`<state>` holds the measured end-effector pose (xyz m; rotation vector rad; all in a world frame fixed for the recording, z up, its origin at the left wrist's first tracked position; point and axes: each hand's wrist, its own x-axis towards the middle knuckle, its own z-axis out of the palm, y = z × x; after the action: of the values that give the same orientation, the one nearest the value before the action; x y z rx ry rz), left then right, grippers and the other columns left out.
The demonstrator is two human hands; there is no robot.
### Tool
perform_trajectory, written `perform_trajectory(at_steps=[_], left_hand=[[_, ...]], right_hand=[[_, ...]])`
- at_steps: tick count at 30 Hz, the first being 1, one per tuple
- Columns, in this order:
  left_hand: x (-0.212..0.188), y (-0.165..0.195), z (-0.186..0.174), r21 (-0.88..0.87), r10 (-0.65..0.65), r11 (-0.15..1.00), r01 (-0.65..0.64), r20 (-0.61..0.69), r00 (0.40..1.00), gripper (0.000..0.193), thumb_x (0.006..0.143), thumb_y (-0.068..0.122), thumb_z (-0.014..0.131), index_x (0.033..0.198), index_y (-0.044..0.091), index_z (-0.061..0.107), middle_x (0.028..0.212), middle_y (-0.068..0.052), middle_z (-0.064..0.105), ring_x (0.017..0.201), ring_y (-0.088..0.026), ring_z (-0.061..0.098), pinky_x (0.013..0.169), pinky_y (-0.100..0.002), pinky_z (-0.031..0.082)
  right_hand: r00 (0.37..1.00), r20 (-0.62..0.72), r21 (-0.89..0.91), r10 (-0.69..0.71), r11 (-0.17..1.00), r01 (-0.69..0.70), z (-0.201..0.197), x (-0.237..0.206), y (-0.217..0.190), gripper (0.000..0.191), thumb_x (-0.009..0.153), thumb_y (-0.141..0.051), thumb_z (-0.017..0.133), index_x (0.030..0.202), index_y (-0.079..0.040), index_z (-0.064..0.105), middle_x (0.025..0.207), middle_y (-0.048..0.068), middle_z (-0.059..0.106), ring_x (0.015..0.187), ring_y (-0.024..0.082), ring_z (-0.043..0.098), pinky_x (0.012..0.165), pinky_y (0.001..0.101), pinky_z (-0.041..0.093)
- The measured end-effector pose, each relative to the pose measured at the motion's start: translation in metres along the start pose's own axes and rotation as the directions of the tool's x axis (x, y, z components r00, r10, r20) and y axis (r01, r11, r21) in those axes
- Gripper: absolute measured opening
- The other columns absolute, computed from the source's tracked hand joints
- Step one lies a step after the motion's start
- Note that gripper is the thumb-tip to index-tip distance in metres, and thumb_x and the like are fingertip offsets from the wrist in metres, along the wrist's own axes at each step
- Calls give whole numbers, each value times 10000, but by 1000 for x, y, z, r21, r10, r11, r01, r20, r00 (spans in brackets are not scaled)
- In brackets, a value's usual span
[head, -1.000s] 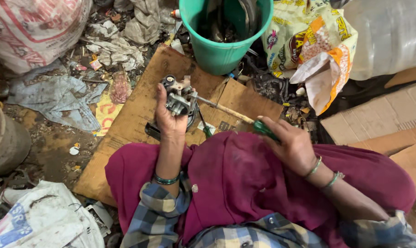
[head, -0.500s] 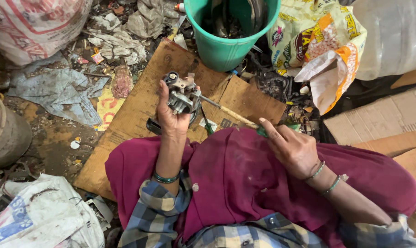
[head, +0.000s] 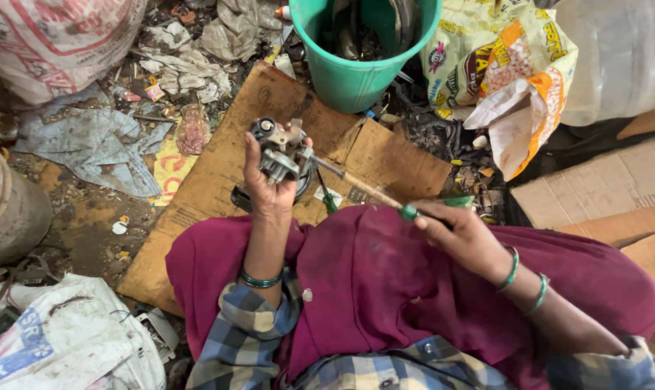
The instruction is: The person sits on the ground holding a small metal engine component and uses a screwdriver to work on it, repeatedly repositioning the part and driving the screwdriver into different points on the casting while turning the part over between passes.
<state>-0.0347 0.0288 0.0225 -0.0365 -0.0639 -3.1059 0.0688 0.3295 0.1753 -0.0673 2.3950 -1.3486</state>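
My left hand (head: 264,189) holds up a small grey metal engine part (head: 282,149), like a carburettor, over a brown cardboard sheet (head: 219,166). My right hand (head: 463,235) grips the green handle of a screwdriver (head: 363,189). Its long shaft points up and left, and the tip touches the right side of the metal part. Both wrists wear green bangles. My lap is covered in maroon cloth (head: 385,282), with checked sleeves below.
A green plastic bucket (head: 356,76) with metal scrap stands beyond the cardboard. A printed yellow sack (head: 511,79) lies to its right, cardboard boxes (head: 602,195) at far right. Rags and litter lie at left, a metal cylinder (head: 6,209) at the left edge, white sacks at bottom left.
My right hand had let go of the screwdriver half a second ago; now it grips the handle again with the tip against the metal part. My left hand stayed raised with the part.
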Motion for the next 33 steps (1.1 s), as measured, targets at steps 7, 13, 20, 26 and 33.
perform_trajectory(at_steps=[7,13,20,26,33], left_hand=[[7,-5,1,20,-8,1000,10,-92,996,391,998,383,713,1238,78,670,1158,-127,714,1061,-308,687,1020,-545,550],[0,-1,2,-15,-23,1000,22,-12,1000,360,993,377,700,1219,101,653,1185,-142,711,1156,-297,684,1067,-543,526],[3,-1,2,-10,-7,1000,7,-17,1000,355,1021,395,681,1178,76,692,1161,-136,727,1198,-313,660,1073,-557,510],[3,2,-1,-22,-3,1000,3,5,1000,366,1018,399,678,1180,70,692,1158,-134,730,1179,-315,670,1072,-550,506],[0,3,-2,-8,8,1000,-8,-24,1000,326,1006,368,696,1195,103,681,1157,-123,725,1152,-311,673,1066,-579,517]], right_hand=[[836,-71,-402,-544,783,475,3,-3,-17,483,1004,-277,686,1446,-111,584,911,49,636,773,70,577,649,275,506],[944,295,672,148,670,-315,-7,0,-8,484,987,-228,684,1444,-111,571,969,76,664,806,91,620,670,291,529],[775,-20,-623,-632,614,485,10,-4,-15,508,963,-202,691,1448,-120,561,1002,89,680,811,117,648,677,308,543],[991,81,594,109,793,-135,1,-2,-23,575,913,-269,662,1457,-116,553,1123,-1,758,586,11,497,467,159,393],[999,-50,156,-19,987,27,2,3,-5,394,1006,-301,689,1253,6,699,852,60,709,599,54,504,488,213,399]])
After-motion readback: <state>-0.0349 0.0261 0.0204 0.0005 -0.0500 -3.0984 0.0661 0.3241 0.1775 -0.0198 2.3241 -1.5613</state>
